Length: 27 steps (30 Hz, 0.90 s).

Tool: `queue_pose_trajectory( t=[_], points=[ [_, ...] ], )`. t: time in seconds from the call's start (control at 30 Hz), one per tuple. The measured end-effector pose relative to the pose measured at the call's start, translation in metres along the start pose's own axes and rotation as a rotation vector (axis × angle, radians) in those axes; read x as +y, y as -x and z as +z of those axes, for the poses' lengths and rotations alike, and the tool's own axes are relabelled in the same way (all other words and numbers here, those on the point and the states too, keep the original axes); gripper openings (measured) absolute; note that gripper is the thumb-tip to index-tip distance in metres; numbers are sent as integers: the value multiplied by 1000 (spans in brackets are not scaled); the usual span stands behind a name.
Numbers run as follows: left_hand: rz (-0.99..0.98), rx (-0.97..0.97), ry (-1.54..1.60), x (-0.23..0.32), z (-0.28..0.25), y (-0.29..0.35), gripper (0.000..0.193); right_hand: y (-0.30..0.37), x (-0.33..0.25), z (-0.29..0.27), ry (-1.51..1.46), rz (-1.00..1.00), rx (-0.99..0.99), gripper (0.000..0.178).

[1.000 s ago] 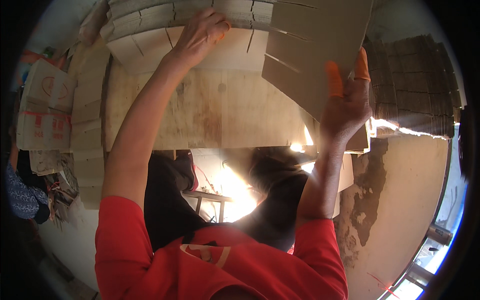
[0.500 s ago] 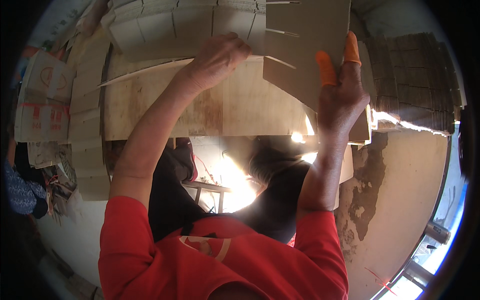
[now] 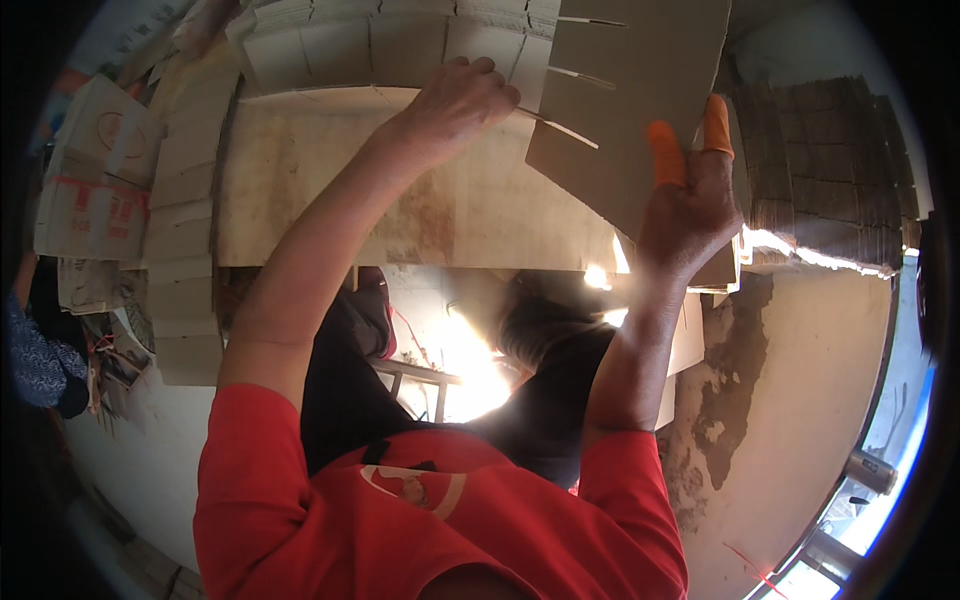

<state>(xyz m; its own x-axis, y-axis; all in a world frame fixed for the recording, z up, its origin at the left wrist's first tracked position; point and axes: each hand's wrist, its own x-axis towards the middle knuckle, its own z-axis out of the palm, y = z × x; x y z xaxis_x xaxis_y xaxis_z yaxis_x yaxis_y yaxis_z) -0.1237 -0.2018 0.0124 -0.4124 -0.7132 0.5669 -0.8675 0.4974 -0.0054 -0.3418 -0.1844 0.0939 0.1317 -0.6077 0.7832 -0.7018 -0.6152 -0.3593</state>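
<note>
Now the left hand (image 3: 458, 112) has come away from the pile of slit cardboard (image 3: 400, 40) at the far side of the wooden board (image 3: 330, 205), and is over the board's far part with a thin cardboard sheet (image 3: 345, 94). A second ago that hand rested against the pile; half a second ago the sheet's long edge slanted down toward the board's left side, and now it lies nearly level along the board's far side. Its fingers are curled close together on the sheet, which shows to both sides of the fist, though the fingertips are hidden.

The right hand (image 3: 688, 215), with orange covers (image 3: 667, 155) on two of its digits, keeps its grip on a grey-brown slotted panel (image 3: 645, 95) standing up over the board's right part, its slits opening leftward. Its hold looks much the same as in both earlier views. What the shift means, as far as can be judged, is that the sheet's right end is lined up with the panel's lowest slit; whether it has entered the slit, I cannot tell.

Right of the board stands a darker cardboard stack (image 3: 825, 170); left of it are a column of overlapping sheets (image 3: 185, 225) and, farther out, a printed carton (image 3: 95, 170).
</note>
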Motion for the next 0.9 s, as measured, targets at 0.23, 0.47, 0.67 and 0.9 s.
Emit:
queue_pose_trajectory(
  t=[0.23,0.47,0.67,0.9],
  points=[
    [-23,-67,-103,-11,13,3,6,-11,-1,-21,-429,340,183,31],
    [-174,146,61,-54,27,-5,16,-33,-6,-50,-120,438,334,35],
    [-489,298,400,-49,48,-4,25,-35,8,-45,-193,442,345,35],
    [-354,300,301,-67,53,-5,20,-33,5,-36,-253,510,323,41]
  ],
)
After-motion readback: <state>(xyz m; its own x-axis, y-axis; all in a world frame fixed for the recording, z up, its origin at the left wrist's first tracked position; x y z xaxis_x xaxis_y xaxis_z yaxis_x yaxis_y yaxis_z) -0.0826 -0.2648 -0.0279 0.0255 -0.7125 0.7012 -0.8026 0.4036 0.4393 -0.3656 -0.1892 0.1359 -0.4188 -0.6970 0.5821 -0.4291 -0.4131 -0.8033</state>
